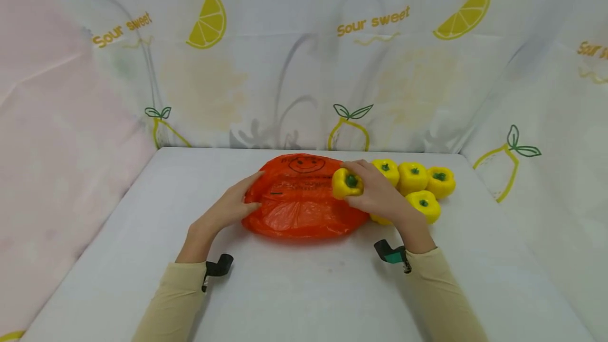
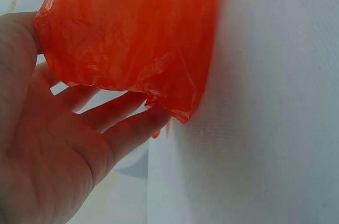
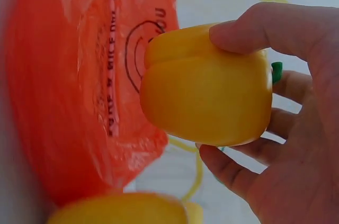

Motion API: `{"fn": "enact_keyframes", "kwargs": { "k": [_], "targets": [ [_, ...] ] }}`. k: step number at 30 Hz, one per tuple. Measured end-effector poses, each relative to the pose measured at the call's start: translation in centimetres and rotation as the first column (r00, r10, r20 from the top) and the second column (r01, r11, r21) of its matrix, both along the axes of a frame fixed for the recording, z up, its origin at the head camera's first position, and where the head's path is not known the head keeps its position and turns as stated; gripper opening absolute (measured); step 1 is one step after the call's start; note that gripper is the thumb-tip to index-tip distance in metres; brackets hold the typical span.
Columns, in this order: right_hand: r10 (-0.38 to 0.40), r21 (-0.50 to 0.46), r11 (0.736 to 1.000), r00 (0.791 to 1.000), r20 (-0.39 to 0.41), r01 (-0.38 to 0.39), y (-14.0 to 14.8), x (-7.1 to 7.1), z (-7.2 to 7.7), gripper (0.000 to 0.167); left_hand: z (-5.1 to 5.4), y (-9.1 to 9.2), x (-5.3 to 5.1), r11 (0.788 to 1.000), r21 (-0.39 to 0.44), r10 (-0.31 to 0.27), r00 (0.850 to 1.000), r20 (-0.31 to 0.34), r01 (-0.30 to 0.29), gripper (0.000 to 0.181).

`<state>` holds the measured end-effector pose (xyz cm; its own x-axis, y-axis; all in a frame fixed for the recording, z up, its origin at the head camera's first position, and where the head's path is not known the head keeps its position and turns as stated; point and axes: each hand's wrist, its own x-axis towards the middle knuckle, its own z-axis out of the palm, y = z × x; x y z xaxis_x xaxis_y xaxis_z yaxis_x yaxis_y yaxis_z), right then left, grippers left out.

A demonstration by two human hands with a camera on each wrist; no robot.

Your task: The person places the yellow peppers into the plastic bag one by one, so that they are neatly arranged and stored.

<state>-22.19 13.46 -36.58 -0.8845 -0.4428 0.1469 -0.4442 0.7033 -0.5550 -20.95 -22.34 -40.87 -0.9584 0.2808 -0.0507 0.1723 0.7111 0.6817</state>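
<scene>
One yellow pepper (image 1: 345, 182) sits just right of centre frame, my right hand (image 1: 380, 190) gripping it between thumb and fingers. From here I'd judge it light, stiff and slick-skinned, best held round its broad sides, clear of the green stem (image 3: 276, 72). My left hand (image 1: 234, 202), fingers spread wide, touches the left end of the red bag (image 1: 294, 199) at centre: thin, soft film, likely easily torn. Its mouth I can't quite make out.
</scene>
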Motion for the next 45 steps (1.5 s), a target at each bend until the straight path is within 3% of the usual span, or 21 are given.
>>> {"fn": "enact_keyframes", "kwargs": {
  "k": [12,30,37,45],
  "targets": [
    [0.018,0.009,1.0,1.0,0.007,-0.019,-4.8,-1.9,-1.5,0.069,0.2,0.1,-0.1,0.999,0.027,-0.017,0.999,-0.028,0.018,0.076],
    [0.007,-0.104,0.995,0.999,-0.037,-0.01,-12.4,-3.6,-4.3,0.066,0.4,0.6,0.2,1.0,-0.005,-0.013,1.0,-0.006,0.013,0.075],
    [0.034,-0.078,0.996,0.999,-0.04,-0.037,-14.0,-3.6,-5.8,0.068,0.3,0.9,0.3,1.0,0.0,-0.014,1.0,0.01,0.014,0.075],
    [0.062,-0.053,0.997,0.998,0.001,-0.062,-14.4,-3.3,-5.9,0.071,0.2,0.5,0.5,1.0,-0.003,-0.001,1.0,0.023,0.001,0.075]
  ]
}}
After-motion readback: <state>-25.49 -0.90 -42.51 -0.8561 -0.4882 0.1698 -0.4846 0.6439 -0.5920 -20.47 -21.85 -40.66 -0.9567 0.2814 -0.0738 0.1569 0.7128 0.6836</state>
